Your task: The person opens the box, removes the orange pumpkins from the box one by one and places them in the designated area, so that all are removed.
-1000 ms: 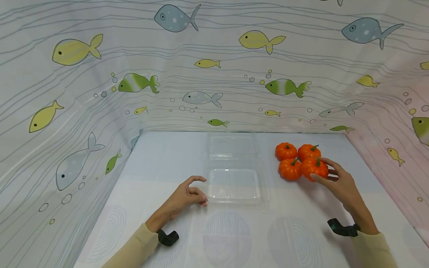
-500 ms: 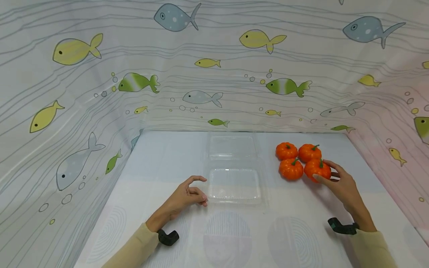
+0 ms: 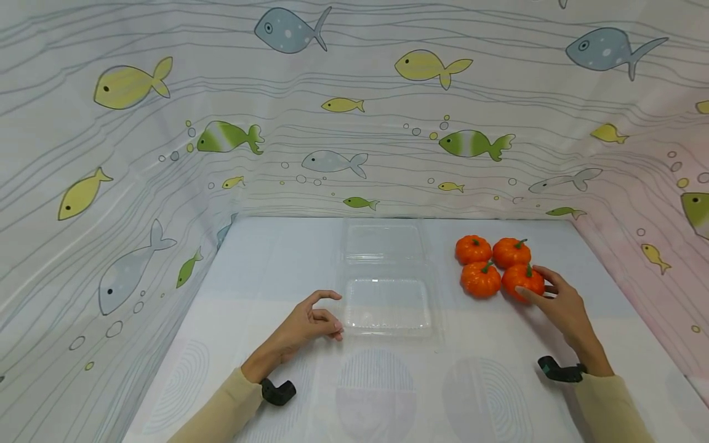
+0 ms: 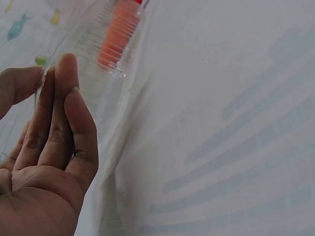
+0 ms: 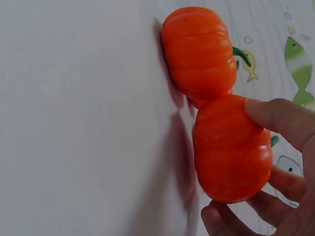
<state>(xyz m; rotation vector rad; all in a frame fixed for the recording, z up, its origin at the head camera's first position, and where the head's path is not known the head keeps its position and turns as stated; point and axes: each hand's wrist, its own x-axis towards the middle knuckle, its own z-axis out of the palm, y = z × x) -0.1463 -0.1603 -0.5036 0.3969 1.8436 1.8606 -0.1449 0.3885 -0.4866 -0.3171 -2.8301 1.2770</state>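
Curled around the front right toy pumpkin point(image 3: 522, 282), my right hand point(image 3: 565, 307) has its thumb on the near side and fingers behind. In the right wrist view, this glossy orange pumpkin point(image 5: 231, 152) lies between thumb and fingers, another pumpkin point(image 5: 197, 49) beyond it. A clear plastic clamshell container point(image 3: 388, 304) stands open mid-table, its lid point(image 3: 383, 243) folded back. My left hand point(image 3: 304, 323) is at the container's left edge with curled fingers. The left wrist view has the clear rim running to the tips of the left hand's point(image 4: 54, 142) thumb and fingers, which pinch it.
Three more pumpkins cluster beside the held one: a back left pumpkin point(image 3: 473, 250), a back right pumpkin point(image 3: 512, 253) and a front left pumpkin point(image 3: 480, 280). The white table point(image 3: 255, 258) is enclosed by fish-patterned cloth point(image 3: 288, 123) behind and at the sides.
The held pumpkin has shifted slightly right and nearer with my right hand, away from the front left pumpkin. My left hand and the container have stayed put.
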